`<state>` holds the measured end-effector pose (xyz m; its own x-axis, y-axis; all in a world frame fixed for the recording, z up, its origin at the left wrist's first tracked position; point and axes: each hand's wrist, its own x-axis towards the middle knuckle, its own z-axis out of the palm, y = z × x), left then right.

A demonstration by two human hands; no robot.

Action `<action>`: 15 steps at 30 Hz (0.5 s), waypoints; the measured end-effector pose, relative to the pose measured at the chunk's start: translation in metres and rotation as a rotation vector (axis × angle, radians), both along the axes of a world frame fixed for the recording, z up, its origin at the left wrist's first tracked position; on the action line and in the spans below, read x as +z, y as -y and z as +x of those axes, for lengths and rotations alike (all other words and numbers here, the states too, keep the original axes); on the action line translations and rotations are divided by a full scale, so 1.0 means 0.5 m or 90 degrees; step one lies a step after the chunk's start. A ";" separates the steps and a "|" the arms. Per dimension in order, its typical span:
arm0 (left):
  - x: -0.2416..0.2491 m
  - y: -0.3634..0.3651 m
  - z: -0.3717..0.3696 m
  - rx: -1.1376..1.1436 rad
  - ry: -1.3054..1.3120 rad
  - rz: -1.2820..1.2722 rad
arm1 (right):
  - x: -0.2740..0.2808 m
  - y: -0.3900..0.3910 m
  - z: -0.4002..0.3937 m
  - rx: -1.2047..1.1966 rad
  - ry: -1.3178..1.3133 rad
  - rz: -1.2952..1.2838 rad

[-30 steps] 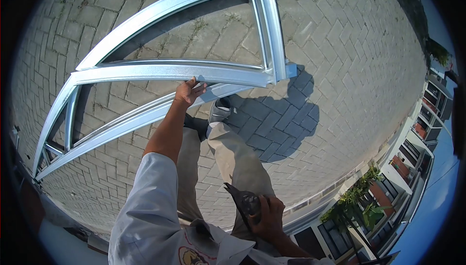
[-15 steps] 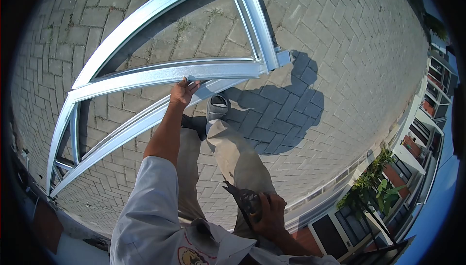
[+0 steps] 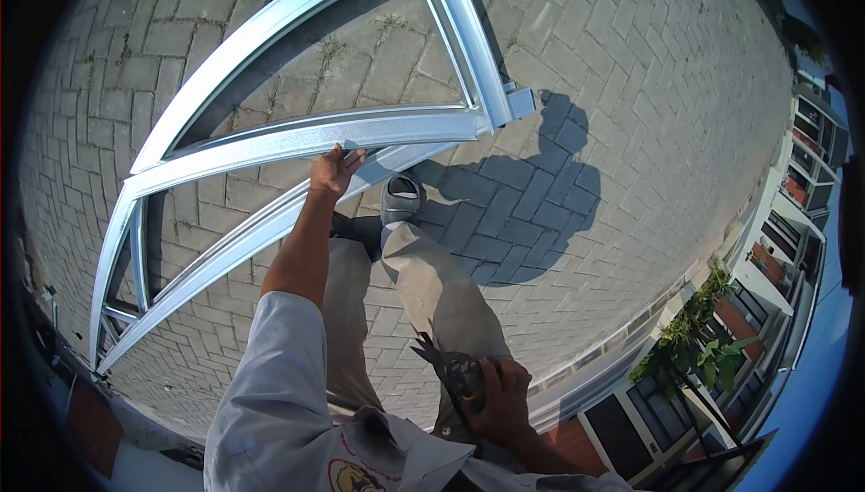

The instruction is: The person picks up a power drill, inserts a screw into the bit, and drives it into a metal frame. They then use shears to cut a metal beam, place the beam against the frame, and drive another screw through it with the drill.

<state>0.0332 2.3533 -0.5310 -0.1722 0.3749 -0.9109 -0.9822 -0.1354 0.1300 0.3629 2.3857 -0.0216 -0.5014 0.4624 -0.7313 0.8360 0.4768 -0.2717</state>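
Observation:
A shiny galvanized steel truss frame made of channel sections lies across the upper left, over the paving. My left hand is closed on the lower edge of its middle bar, thumb on top and fingers underneath. Low in the view, beside my right thigh, my right hand wraps around a dark hand tool with a rounded body and a forked black tip. Its grip is hidden by my fingers, and I cannot tell its exact kind.
Grey interlocking pavers cover the ground, with small weeds in the joints. My shoe stands close to the frame's lower bar. My shadow falls to the right. Houses and green plants line the right edge.
The frame and my left hand have shifted very slightly left in the view. Both hands keep their holds.

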 end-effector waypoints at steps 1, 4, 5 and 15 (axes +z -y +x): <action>-0.004 -0.001 0.001 0.000 0.000 -0.004 | -0.001 0.001 0.001 0.000 0.001 0.000; -0.007 0.000 -0.001 0.005 -0.003 -0.015 | -0.001 0.002 0.002 0.003 0.002 0.002; -0.006 -0.001 0.000 0.007 -0.004 -0.016 | -0.001 0.001 0.003 0.002 0.001 0.002; -0.006 0.002 0.005 0.011 0.005 0.013 | -0.002 0.003 -0.002 -0.019 0.004 0.006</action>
